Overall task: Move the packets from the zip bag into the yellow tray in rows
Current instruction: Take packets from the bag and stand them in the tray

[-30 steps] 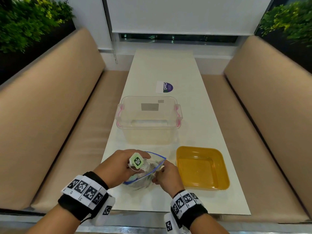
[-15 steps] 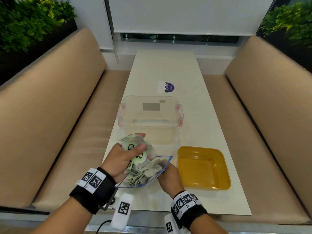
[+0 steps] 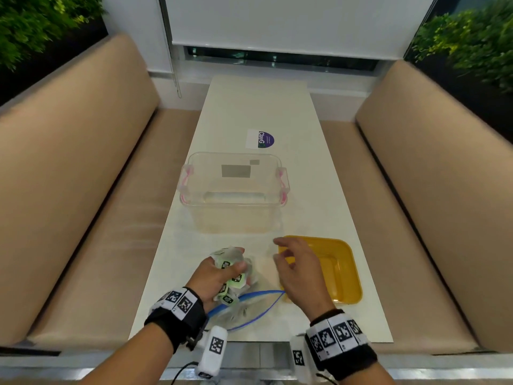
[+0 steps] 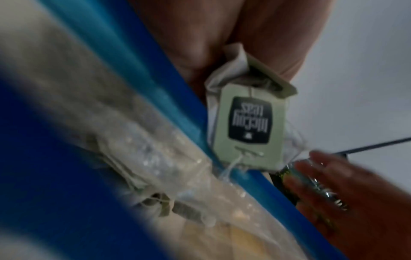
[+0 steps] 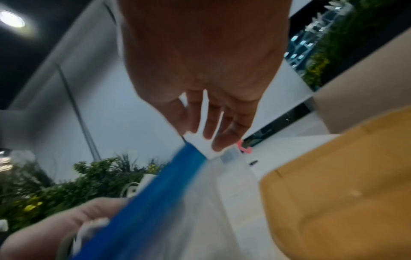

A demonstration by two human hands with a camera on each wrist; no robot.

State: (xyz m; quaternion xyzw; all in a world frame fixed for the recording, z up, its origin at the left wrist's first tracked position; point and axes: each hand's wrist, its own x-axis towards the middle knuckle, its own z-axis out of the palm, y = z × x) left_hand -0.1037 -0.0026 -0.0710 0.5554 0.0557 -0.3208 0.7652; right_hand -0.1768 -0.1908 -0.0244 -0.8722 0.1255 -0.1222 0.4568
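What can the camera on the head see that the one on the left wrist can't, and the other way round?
Only the head view shows the whole scene: the table, the clear box, the yellow tray with nothing in it, the benches and plants. Only the left wrist view is close enough to show the dark printed label and string on one packet. Both show the left hand gripping a bunch of packets, the zip bag with its blue edge and more packets inside, and the right hand, open and holding nothing.

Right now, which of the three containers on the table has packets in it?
The zip bag with the blue seal, nearest the person. The yellow tray and the clear tub behind hold none.
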